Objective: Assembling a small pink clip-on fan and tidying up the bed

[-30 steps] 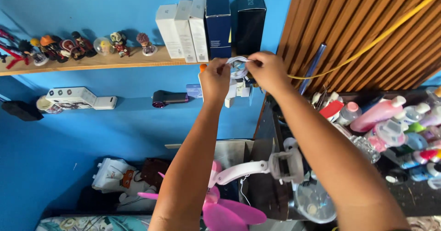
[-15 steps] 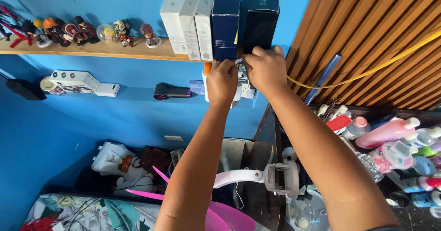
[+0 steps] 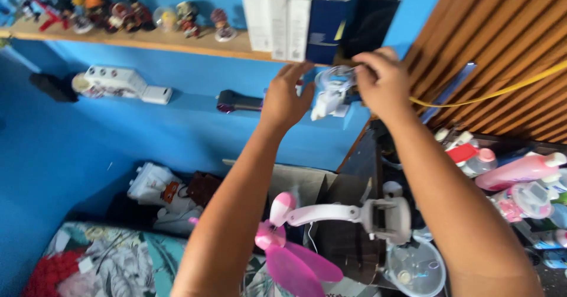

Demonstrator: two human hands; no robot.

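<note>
The bright blue painted wall (image 3: 147, 137) fills the left and centre of the view, and a brown slatted wooden panel (image 3: 502, 43) takes the 1 to 2 o'clock corner, with a thin yellow cord (image 3: 508, 89) running across it. A long wooden shelf (image 3: 147, 40) runs along the top from 10 to 12 o'clock; on it stand a row of tall white and dark blue cardboard boxes (image 3: 307, 16) at 12 o'clock and a line of small coloured figurines (image 3: 118, 13) at 11 o'clock.

Low at 6 o'clock sits a small pink-bladed fan on a white clamp arm (image 3: 307, 238). At 4 o'clock lies a cluster of pink and white plastic bottles (image 3: 520, 179).

Both bare arms reach up toward 12 o'clock. The right hand (image 3: 383, 81) is closed, thumb and fingers pinching the top of a coiled white cable (image 3: 333, 84) just under the shelf edge, with a white plug-like piece hanging below the loop. The left hand (image 3: 287, 96) is just beside the coil at its 9 o'clock side, fingers spread and loose, holding nothing; whether its fingertips touch the cable cannot be told through the blur.
</note>
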